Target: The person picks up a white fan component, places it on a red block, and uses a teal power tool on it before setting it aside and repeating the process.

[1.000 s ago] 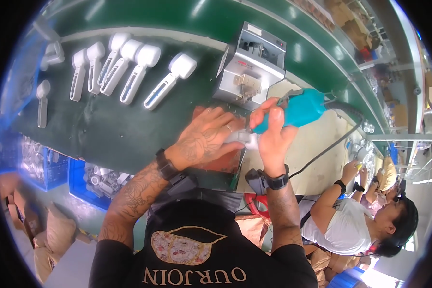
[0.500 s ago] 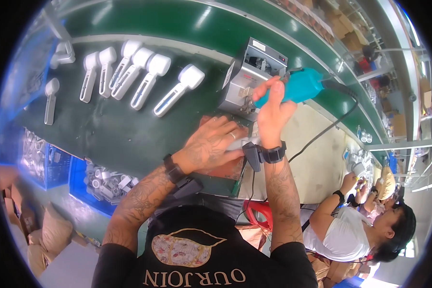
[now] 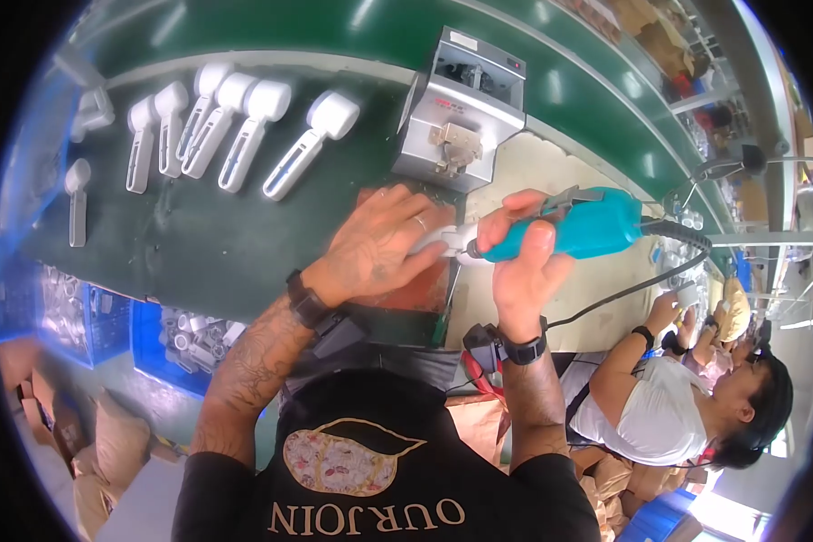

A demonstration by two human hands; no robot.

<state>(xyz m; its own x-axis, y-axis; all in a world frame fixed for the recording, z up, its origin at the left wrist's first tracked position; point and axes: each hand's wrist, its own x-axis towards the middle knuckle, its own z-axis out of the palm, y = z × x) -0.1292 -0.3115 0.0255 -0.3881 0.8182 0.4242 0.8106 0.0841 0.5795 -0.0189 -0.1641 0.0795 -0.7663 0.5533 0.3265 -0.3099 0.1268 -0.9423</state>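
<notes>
My right hand [image 3: 526,282] is wrapped round a teal electric screwdriver [image 3: 598,226], which lies nearly level with its cord leading off to the right. The driver's tip meets the end of a white plastic part [image 3: 458,239], or stops just short of it; I cannot tell which. My left hand [image 3: 375,242] grips that part and covers most of it, over a reddish-brown pad [image 3: 413,303] on the bench. Beyond both hands stands a grey metal box-shaped machine [image 3: 456,113], probably a screw feeder, with a small bracket on its front.
Several white long-handled, round-headed devices [image 3: 303,149] lie across the green bench [image 3: 217,244] to the left. Blue crates [image 3: 158,339] of white and grey parts stand below its left edge. A co-worker in a white shirt [image 3: 650,411] sits at the right. The black cord [image 3: 623,294] loops there.
My right hand has brought the screwdriver from the machine's front down to the white part. The left hand stays over the pad, still holding the part. The whole view has shifted slightly.
</notes>
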